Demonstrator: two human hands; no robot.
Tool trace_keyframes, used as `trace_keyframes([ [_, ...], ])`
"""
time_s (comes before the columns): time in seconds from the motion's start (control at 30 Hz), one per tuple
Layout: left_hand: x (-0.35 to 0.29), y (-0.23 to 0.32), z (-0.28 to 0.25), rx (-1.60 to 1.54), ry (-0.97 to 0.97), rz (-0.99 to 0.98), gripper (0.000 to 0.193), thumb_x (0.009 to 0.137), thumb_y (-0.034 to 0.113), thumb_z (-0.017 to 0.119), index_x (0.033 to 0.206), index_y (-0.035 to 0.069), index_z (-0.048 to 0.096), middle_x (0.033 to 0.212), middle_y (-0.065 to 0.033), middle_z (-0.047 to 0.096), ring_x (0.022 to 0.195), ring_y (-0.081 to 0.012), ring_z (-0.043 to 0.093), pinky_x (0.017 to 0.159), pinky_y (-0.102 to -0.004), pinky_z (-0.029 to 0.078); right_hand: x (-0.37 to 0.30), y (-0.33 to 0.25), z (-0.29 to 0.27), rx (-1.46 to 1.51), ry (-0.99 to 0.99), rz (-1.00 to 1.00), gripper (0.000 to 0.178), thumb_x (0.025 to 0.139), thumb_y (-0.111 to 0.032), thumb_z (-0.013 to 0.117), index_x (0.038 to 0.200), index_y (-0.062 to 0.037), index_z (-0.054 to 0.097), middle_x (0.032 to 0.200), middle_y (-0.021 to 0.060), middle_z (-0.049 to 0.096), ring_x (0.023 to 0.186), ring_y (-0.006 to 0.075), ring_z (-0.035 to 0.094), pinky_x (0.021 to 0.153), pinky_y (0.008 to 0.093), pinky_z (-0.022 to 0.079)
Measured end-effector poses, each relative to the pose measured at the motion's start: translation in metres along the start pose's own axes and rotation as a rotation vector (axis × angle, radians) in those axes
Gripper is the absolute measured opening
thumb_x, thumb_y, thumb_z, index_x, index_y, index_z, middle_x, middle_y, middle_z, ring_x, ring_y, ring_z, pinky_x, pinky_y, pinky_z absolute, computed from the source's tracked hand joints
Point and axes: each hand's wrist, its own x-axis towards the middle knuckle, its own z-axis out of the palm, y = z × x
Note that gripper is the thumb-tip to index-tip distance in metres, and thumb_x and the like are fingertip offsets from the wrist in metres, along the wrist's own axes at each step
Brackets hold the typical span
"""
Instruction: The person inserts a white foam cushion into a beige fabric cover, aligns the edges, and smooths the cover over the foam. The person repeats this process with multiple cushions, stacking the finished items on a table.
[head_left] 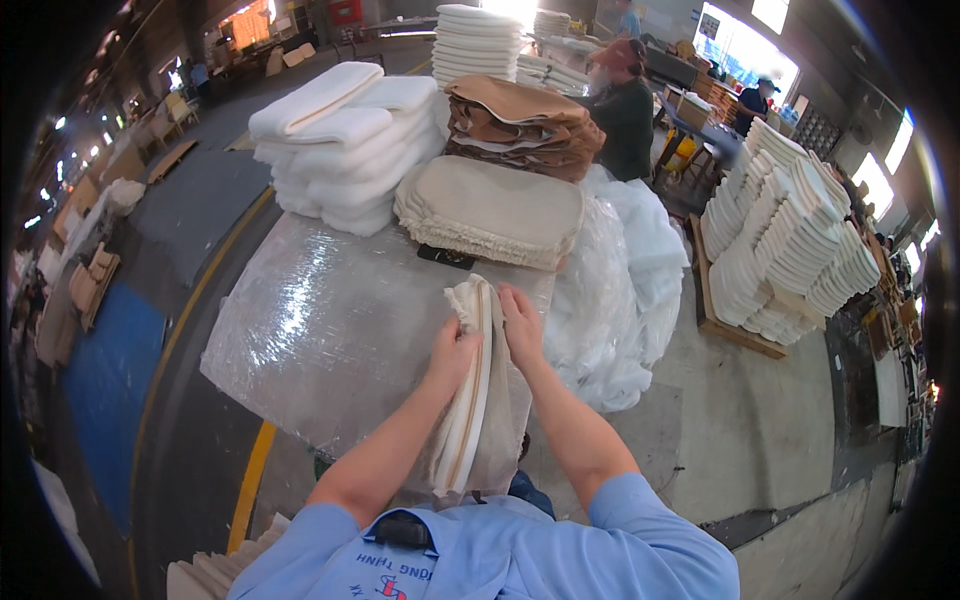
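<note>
I hold a cream fabric cover [462,430] lengthwise in front of me over the near edge of a plastic-wrapped surface [300,330]. A tan line, like a zipper, runs down its white band, and the far end looks frayed. My left hand [455,352] is closed on its left side. On the right side my right hand [521,330] grips the cloth, fingers toward the far end. Just beyond lies a stack of similar cream covers [490,205] with ragged edges. A small black item [445,258] sits partly under that stack.
White padding [350,135] is piled at the back left, beside folded brown covers [520,125]. Clear plastic [610,300] bulges on the right. A pallet [740,335] bears tall stacks of white cushions [775,240]. Behind the covers stands a co-worker [625,115] in dark clothes.
</note>
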Motion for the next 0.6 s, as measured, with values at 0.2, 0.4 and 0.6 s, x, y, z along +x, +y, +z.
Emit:
trace_keyframes([
  [0.2, 0.049, -0.011, 0.006, -0.214, 0.144, -0.115, 0.034, 0.094, 0.015, 0.058, 0.12, -0.002, 0.071, 0.104, -0.0074, 0.074, 0.094, -0.0167, 0.068, 0.086, -0.0328, 0.053, 0.044, -0.001, 0.002, -0.339, -0.134, -0.102, 0.045, 0.093, -0.02, 0.07, 0.136, -0.0059, 0.069, 0.124, 0.0098, 0.072, 0.105, 0.0188, 0.068, 0.089, 0.0331, 0.055],
  [0.4, 0.049, -0.015, 0.034, -0.218, 0.262, -0.116, 0.032, 0.098, 0.018, 0.064, 0.12, -0.003, 0.073, 0.111, -0.0102, 0.076, 0.101, -0.0175, 0.07, 0.09, -0.0333, 0.054, 0.059, 0.014, -0.009, -0.491, -0.075, -0.157, 0.031, 0.09, -0.014, 0.07, 0.119, -0.0083, 0.077, 0.12, 0.0119, 0.074, 0.095, 0.0242, 0.072, 0.086, 0.0347, 0.056],
  [0.6, 0.072, -0.021, 0.032, 0.053, 0.256, -0.142, 0.033, 0.1, 0.021, 0.069, 0.121, -0.004, 0.073, 0.11, -0.0143, 0.078, 0.1, -0.0199, 0.073, 0.088, -0.0359, 0.056, 0.06, 0.004, 0.007, -0.351, 0.013, -0.067, 0.023, 0.095, -0.014, 0.073, 0.115, -0.0033, 0.078, 0.111, 0.0104, 0.076, 0.09, 0.0198, 0.072, 0.083, 0.033, 0.055],
])
